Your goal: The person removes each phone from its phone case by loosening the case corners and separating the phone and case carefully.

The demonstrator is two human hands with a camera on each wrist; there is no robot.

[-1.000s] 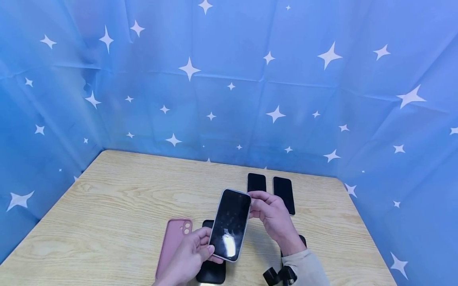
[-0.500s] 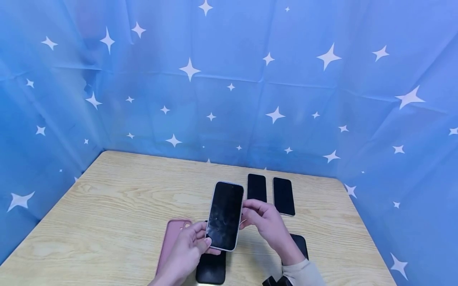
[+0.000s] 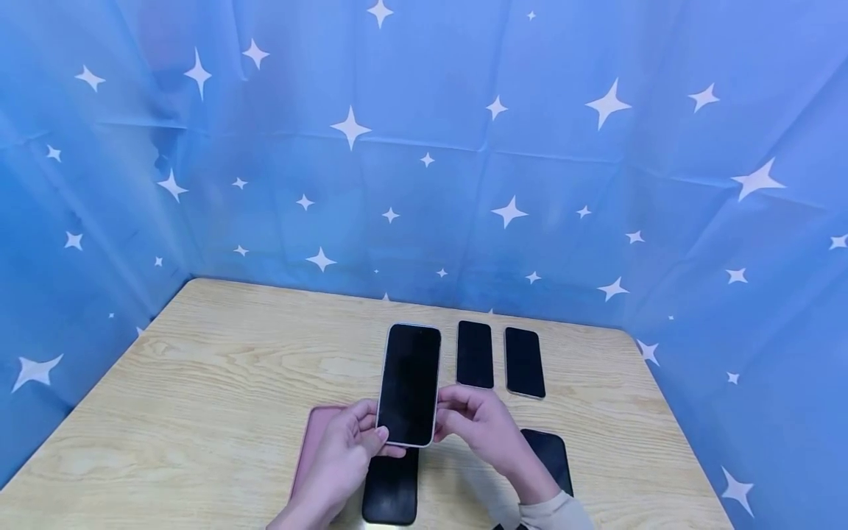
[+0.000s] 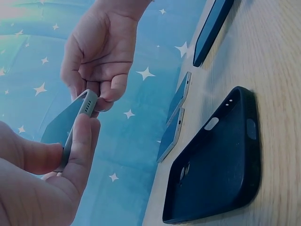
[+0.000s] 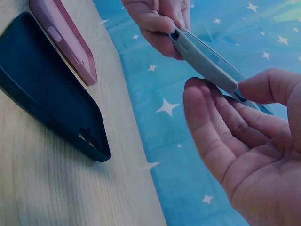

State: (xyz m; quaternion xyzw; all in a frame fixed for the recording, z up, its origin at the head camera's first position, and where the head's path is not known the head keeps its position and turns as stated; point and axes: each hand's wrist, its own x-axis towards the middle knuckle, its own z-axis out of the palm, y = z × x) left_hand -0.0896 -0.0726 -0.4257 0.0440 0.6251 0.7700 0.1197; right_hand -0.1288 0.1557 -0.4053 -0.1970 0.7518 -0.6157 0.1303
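A phone with a dark screen and a light rim is held above the table, screen toward the head camera. My left hand grips its lower left corner, thumb at the front edge and fingers behind. On the lower right edge, my right hand pinches the phone between thumb and fingers. The right wrist view shows the light grey side of the phone between both hands. Below it, a black phone case lies hollow side up on the table. A pink phone case lies beside that, partly behind my left hand.
Two dark-screened phones, a left one and a right one, lie side by side toward the table's back edge. Another dark, phone-shaped item is partly hidden by my right forearm. A blue star-patterned curtain hangs behind the wooden table.
Both hands have carried the phone a little up and left, away from me, and it stands straighter. My right hand has slid down its right edge. The screen's bright reflection is gone.
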